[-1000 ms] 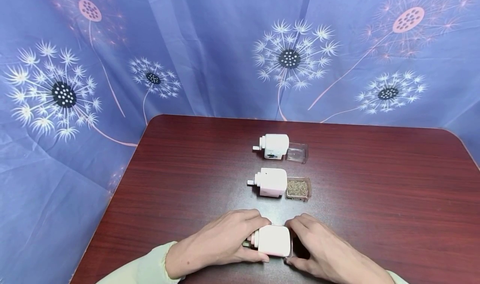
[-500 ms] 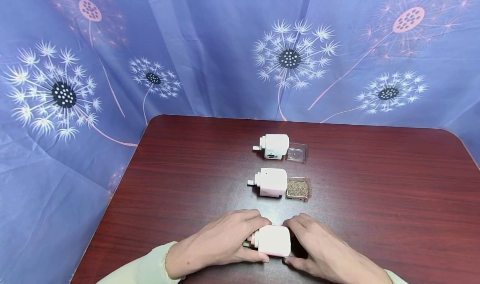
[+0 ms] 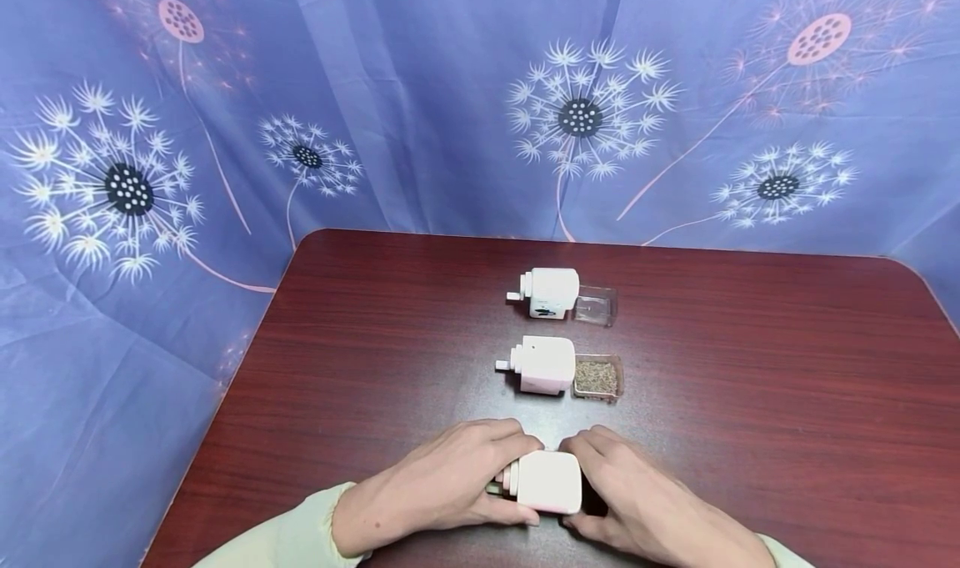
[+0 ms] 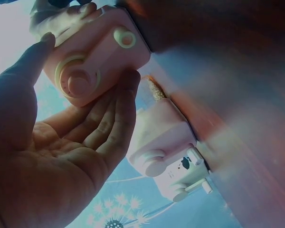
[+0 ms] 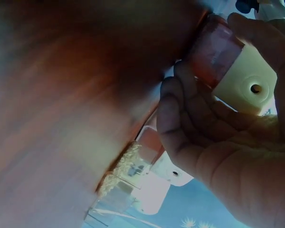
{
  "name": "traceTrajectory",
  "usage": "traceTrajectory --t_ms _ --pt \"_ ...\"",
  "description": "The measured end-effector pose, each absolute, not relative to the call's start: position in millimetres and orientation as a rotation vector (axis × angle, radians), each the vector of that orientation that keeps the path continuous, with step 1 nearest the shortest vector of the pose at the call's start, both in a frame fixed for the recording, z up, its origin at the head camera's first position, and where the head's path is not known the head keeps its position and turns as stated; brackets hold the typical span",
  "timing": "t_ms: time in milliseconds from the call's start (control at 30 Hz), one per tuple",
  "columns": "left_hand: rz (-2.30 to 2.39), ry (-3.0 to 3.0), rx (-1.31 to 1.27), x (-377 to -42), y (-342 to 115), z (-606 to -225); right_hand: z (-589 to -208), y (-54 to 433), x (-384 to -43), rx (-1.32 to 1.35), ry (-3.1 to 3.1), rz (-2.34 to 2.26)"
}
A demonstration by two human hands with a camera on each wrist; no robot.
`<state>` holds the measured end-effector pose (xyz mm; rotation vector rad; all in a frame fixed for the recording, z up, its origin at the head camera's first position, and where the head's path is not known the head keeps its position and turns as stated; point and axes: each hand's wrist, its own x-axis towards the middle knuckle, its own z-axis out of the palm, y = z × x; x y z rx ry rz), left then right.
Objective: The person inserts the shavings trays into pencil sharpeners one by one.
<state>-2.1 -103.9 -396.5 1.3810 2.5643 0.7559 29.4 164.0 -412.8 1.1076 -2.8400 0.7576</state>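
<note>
A pale pink hand-crank pencil sharpener [image 3: 550, 482] lies near the front of the table between both hands. My left hand [image 3: 456, 478] grips it at the crank end, thumb on the near side and fingers on the far side. The left wrist view shows its crank handle [image 4: 126, 39]. At the other end, my right hand [image 3: 637, 491] pinches the sides of the clear shavings drawer [image 5: 216, 54] between thumb and fingers. From the head view that drawer is hidden under the sharpener body and the hand.
Behind it lies a second pink sharpener [image 3: 547, 365], its drawer [image 3: 618, 379] pulled out at the right and full of shavings. Farther back a white sharpener [image 3: 553, 291] lies by a clear drawer [image 3: 595, 309]. A blue dandelion-print cloth [image 3: 450, 134] hangs behind the dark red table [image 3: 750, 368].
My right hand has edged left, and the clear drawer edge seen earlier past the near sharpener's right end has gone out of sight. My left hand keeps its grip.
</note>
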Motion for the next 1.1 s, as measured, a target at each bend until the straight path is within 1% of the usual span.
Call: traceTrajectory --t_ms 667,1100 --pt "0.741 2.564 1.398 -2.7 -102.6 -396.0 -414.6 162.1 28.5 1.114 -2.822 0.722" --pt "0.662 2.600 1.459 -2.2 -103.7 -396.1 -412.6 164.3 27.1 1.110 -2.861 0.700"
